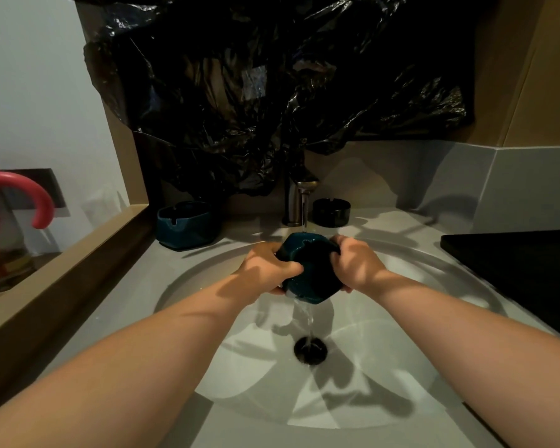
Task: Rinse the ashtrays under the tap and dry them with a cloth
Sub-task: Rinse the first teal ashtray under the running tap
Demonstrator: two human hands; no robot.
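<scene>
We gripped the ashtray under the tap, left hand and right hand curled round its sides; likely wet, slippery, breakable.

We counted three ashtrays: one teal faceted ashtray, one teal square ashtray, one round black ashtray. And one brushed-metal tap, one black drain.

A washroom is being shown. A round white basin is being carried by a grey desk; water is being run from a metal tap into it and is being let out through a dark drain. The corner is being lined by grey wall tiles, and black plastic sheeting is being hung behind the tap.
</scene>
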